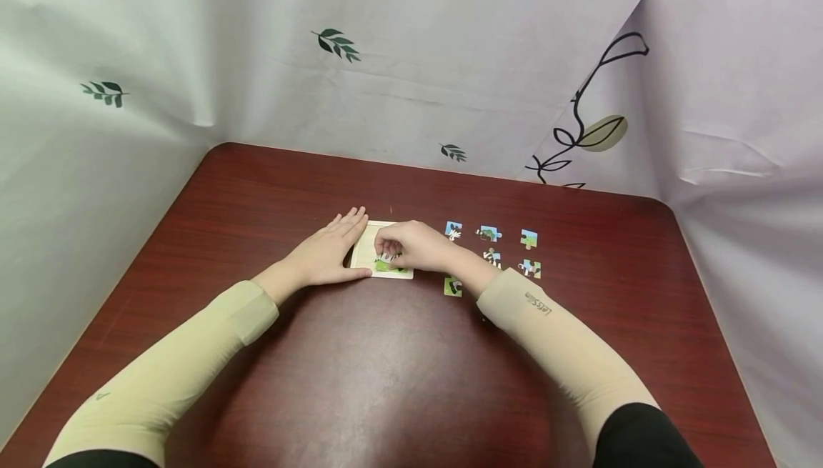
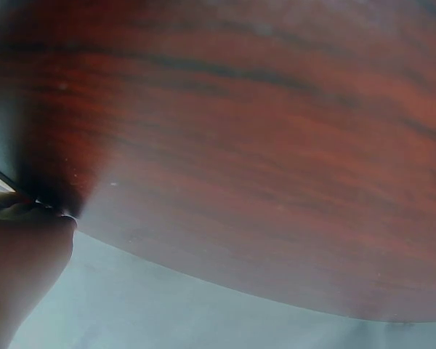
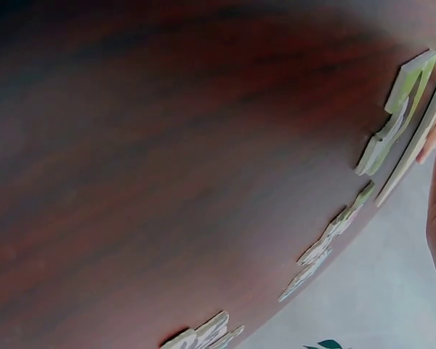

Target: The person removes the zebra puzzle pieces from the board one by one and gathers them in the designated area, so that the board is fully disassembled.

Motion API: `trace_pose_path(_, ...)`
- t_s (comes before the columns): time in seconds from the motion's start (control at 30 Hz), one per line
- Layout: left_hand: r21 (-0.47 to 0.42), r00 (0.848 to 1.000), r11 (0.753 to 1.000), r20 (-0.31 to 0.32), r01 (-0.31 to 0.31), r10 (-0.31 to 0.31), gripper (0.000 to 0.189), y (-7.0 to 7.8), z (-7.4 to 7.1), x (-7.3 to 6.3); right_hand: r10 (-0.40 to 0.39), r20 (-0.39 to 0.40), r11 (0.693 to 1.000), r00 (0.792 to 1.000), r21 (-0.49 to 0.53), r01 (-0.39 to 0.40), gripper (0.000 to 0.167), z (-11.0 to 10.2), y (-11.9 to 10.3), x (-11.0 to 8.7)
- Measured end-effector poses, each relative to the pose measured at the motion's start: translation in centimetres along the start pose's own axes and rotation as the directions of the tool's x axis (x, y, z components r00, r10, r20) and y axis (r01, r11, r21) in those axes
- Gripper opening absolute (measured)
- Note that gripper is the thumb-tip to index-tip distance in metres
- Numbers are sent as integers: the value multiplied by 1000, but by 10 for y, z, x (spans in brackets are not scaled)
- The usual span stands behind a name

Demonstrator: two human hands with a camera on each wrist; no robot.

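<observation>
A small pale wooden puzzle tray (image 1: 363, 251) lies flat on the table, with a green and white jigsaw piece (image 1: 383, 266) in its lower right part. My left hand (image 1: 324, 250) rests along the tray's left side, fingers extended and thumb spread at the near edge. Over the tray, my right hand (image 1: 414, 245) has curled fingers and pinches at the jigsaw piece, partly covering it. In the right wrist view, the tray's edge (image 3: 410, 149) shows beside the fingers. Only part of the left hand (image 2: 29, 251) appears in the left wrist view.
To the tray's right lie several loose jigsaw pieces, among them a top right piece (image 1: 529, 238), a lower right piece (image 1: 532, 268) and a panda-like piece (image 1: 453, 286) beside the right forearm. A pale curtain (image 1: 398, 82) hangs behind the dark red table (image 1: 373, 368).
</observation>
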State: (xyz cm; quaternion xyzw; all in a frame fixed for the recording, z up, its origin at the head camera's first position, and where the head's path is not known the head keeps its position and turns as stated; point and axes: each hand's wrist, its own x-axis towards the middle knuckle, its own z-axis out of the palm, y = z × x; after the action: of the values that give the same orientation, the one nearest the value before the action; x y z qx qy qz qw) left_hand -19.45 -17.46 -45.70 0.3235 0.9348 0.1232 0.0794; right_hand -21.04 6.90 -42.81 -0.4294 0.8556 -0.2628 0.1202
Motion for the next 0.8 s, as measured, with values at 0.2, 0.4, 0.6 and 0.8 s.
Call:
trace_pose_path(0.2,0,1000,1000,3,1,-1,110,0,0,0,-6,-12,999,1000,50,7,14,-1,1,-2)
trace_pose_path(0.4,10,1000,1000,3,-1,1,110,0,0,1,13,-1,997,1000,79,-12,10,-2,2,-5)
trace_pose_path(0.6,10,1000,1000,8,1,-1,110,0,0,1,31,23,992,999,121,-34,2,-1,5,-7)
trace_pose_path(0.8,8,1000,1000,11,5,-5,110,0,-1,1,51,45,986,998,156,-57,2,-1,8,-8)
